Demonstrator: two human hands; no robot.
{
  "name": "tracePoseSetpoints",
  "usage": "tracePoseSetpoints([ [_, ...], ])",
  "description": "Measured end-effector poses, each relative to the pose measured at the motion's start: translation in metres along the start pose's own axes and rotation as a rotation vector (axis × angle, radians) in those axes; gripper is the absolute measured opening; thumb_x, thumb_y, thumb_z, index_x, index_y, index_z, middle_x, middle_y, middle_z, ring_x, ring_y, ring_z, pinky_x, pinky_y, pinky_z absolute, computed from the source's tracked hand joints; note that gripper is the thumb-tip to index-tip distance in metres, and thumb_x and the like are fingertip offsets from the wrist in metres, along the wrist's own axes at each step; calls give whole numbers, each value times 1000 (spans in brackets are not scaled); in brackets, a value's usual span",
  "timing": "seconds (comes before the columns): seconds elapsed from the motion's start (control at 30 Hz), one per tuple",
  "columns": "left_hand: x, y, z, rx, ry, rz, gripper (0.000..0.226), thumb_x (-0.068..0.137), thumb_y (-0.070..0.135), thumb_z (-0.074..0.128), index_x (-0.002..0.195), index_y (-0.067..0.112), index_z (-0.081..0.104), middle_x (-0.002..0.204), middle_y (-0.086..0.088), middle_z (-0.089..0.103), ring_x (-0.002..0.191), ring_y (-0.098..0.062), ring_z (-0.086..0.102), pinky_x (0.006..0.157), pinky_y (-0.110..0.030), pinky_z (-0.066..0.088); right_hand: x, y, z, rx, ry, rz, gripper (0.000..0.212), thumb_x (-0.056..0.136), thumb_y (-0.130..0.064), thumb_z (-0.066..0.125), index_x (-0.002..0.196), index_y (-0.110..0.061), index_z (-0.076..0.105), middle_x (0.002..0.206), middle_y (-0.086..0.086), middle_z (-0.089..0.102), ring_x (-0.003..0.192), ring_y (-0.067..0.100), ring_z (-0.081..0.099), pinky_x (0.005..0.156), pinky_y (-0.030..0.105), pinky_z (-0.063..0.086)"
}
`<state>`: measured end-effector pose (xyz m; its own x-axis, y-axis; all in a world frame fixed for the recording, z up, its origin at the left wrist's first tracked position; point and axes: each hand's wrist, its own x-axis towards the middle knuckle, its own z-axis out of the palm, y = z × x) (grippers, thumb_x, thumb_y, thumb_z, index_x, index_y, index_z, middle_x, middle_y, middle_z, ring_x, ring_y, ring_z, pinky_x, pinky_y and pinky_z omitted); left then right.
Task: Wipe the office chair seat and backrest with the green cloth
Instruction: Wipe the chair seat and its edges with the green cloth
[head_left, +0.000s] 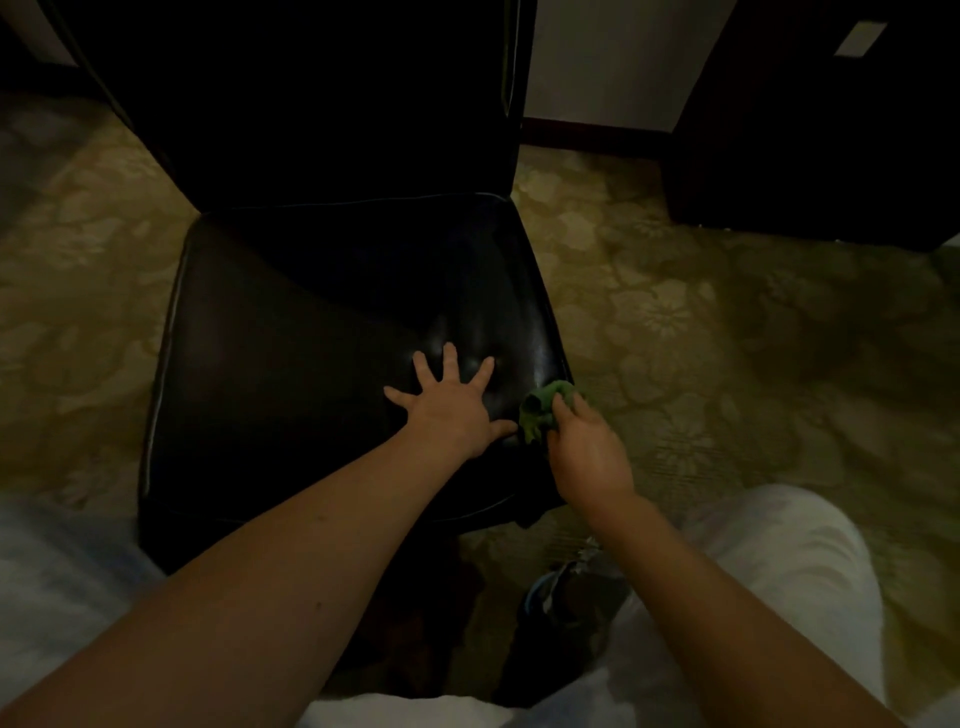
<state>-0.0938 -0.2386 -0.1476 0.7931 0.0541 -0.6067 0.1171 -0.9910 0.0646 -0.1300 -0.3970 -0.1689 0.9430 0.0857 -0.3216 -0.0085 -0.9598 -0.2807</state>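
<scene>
- Along the bottom edge, pale trousers (779, 551) fill the lower right and lower left corners, and a shoe (553, 592) shows on the floor just right of lower centre.
- Both bare forearms run up from the bottom corners toward the middle of the frame.
- The left hand (449, 405) lies palm down on the seat (311, 322) slightly right of centre, with its fingers straight and spread wide and nothing held in it.
- Just to its right, the right hand (587, 449) has its fingers curled round the green cloth (543, 410), which is bunched into a wad.
- The cloth sits at the seat's right front edge, just beside the left thumb (whether it actually presses on the leather is hard to tell in the dim light).
- The seat is black, glossy and cushioned, with a piped rim, and takes up the centre of the frame.
- Above it the dark backrest (311, 104) rises to the top edge, nearly lost in shadow.
- A gold floral carpet (727, 338) spreads to the left and right of the chair.
- At the upper right stands a dark piece of furniture (831, 130), with a pale wall (597, 62) beside it.
</scene>
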Motion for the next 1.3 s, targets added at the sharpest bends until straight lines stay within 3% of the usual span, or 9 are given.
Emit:
tracePoseSetpoints([
  [0.17,3,4,0,-2,9,-8,95,87,78,45,154,46,-14,164,-4,-28,149,-45,-22,111,-79,9,33,-4,-10,-4,51,-15,50,101,-17,42,150,-8,35,156,13,33,138,33,38,109,37,36],
  [0.37,11,16,-6,-7,-18,-48,98,86,79,44,154,45,-17,163,-6,-29,147,-48,-22,109,-80,12,36,7,-14,87,89,-18,51,102,-19,44,151,-12,35,159,14,30,142,31,34,111,38,35],
  [0.53,13,19,-4,14,14,-46,97,86,81,38,154,43,-20,163,-8,-29,147,-50,-21,109,-80,10,9,6,-10,7,96,-12,52,105,-19,36,154,-8,23,162,15,20,149,28,18,119,34,16],
  [0.63,12,19,-3,80,65,-36,94,86,84,31,154,43,-19,165,-10,-25,148,-50,-16,112,-77,2,24,4,-11,10,111,13,51,105,-19,37,154,-8,26,161,15,22,147,30,22,119,36,21],
  [0.8,14,-5,-1,230,141,138,83,89,82,27,151,51,-18,166,-5,-21,151,-45,-12,110,-78,-4,61,16,-19,62,106,11,50,100,-17,43,150,-12,37,155,14,36,136,33,41,107,38,37],
  [0.93,16,-33,0,230,89,338,69,98,69,27,148,57,-18,164,3,-29,150,-40,-23,111,-77,3,73,19,-24,96,149,0,49,102,-19,44,149,-11,39,156,15,34,138,33,37,110,37,34],
  [1.2,24,-21,0,175,79,317,69,99,66,31,149,57,-15,163,2,-32,148,-41,-27,109,-78,1,46,10,-1,87,228,74,52,103,-22,41,153,-11,31,161,13,25,147,38,18,120,47,18],
  [1.3,24,-20,-1,183,88,308,69,99,66,32,150,57,-13,163,2,-30,148,-41,-26,109,-78,1,55,20,-5,104,222,40,51,103,-21,42,152,-10,34,159,15,29,146,39,22,119,48,22],
])
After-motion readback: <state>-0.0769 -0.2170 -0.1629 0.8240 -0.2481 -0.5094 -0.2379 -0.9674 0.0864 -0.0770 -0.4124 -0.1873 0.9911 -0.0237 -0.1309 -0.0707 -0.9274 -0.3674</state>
